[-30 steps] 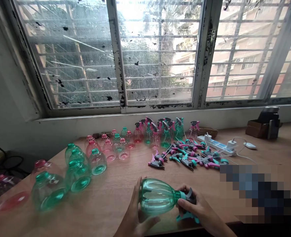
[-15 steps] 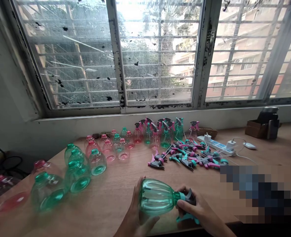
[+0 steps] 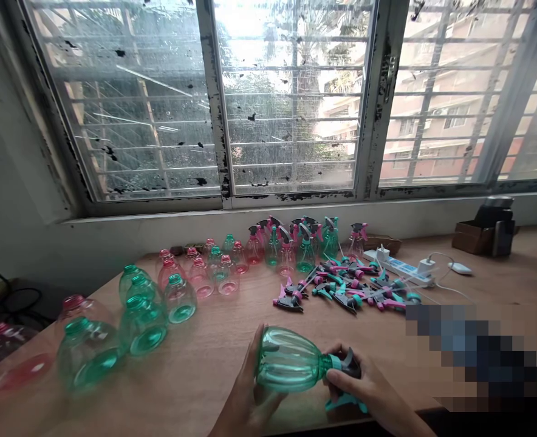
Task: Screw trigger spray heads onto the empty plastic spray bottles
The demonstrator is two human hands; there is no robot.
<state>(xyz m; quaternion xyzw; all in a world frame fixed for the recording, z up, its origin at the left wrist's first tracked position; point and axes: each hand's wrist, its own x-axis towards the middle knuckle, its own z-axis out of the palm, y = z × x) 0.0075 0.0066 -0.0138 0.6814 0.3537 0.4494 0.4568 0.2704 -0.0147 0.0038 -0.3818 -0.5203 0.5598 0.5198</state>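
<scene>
A clear green spray bottle (image 3: 289, 359) lies sideways in the air above the table's front edge, its neck pointing right. My left hand (image 3: 253, 388) grips its base end, fingers behind and thumb below. At the neck, my right hand (image 3: 357, 379) is closed around the spray head (image 3: 350, 364), which has a teal collar, grey top and teal trigger. The head sits against the bottle's mouth; how tightly it is screwed I cannot tell. Beyond my hands lies a heap of loose pink, teal and grey spray heads (image 3: 341, 288).
Several open green bottles (image 3: 143, 328) and pink bottles (image 3: 198, 276) stand at the left. Bottles with spray heads (image 3: 305, 246) line the wall. A power strip (image 3: 405, 270), a white plug-in device (image 3: 460, 269) and a brown box (image 3: 478, 237) are at the right. A pixelated patch covers the right front.
The bottle has turned slightly about its long axis and its base end has risen a little. My left thumb has shifted in under it. My right hand stays at the spray head.
</scene>
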